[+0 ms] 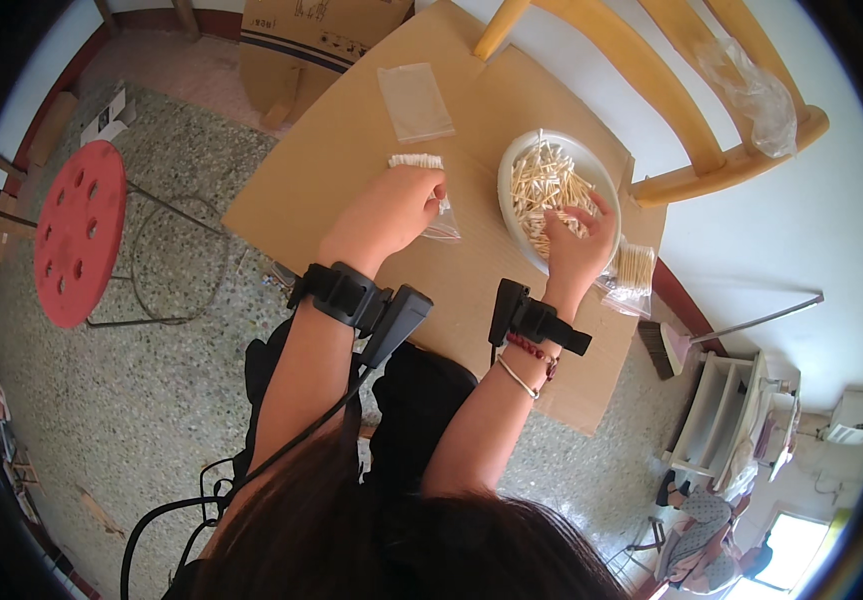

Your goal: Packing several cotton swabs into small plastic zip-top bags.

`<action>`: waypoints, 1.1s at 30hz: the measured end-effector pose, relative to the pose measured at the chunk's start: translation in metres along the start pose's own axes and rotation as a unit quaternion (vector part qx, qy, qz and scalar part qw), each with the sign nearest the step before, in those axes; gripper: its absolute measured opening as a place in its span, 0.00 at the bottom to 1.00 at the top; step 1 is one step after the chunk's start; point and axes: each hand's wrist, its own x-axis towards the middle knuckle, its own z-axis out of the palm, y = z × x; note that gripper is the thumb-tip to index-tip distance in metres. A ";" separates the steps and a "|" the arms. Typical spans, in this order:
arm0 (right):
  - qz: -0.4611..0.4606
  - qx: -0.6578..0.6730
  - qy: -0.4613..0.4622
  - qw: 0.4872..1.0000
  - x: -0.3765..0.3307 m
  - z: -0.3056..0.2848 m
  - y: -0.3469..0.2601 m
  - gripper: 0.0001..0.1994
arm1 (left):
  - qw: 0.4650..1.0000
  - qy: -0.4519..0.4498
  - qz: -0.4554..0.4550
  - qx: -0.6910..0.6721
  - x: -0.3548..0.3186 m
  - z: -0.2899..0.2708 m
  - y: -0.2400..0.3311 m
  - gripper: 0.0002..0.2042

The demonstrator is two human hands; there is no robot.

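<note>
Cotton swabs (549, 185), pale wooden sticks with white tips, lie heaped in a white round plate (507, 170) on the sheet of brown cardboard (341, 150) that covers the table. The right hand (583, 240) reaches into the near side of that heap, its grip curled loosely with the fingertips down among the sticks; whether it has any pinched I cannot tell. Just beside this grip, on its outer side, a small clear bag (634, 270) already filled with swabs lies at the edge of the cardboard.

Across from it, well apart, the left hand (391, 210) rests on the cardboard with its grip closed on a small clear plastic bag (439, 215); a short row of swabs (416, 160) shows just past its knuckles. Farther out beyond this grip lies an empty flat clear bag (414, 100). Both wrists carry black strapped devices, and the right wrist also wears bead bracelets.

A yellow wooden chair (691, 110) stands beyond the plate, with crumpled clear plastic (756, 90) on its seat edge. To the left of the left grip, on the speckled floor, stands a red round stool (76, 230).
</note>
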 end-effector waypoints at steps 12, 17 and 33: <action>0.083 0.589 -0.198 0.779 -0.009 0.007 -0.030 0.26 | 0.989 0.119 0.029 -0.087 0.008 -0.005 0.042 0.07; 0.063 0.615 -0.234 0.750 -0.014 0.005 -0.028 0.26 | 0.972 0.144 0.054 -0.180 0.015 0.008 0.054 0.07; -0.030 0.054 0.046 0.997 -0.001 0.001 -0.011 0.15 | 0.949 0.163 0.066 -0.262 0.014 0.005 0.055 0.08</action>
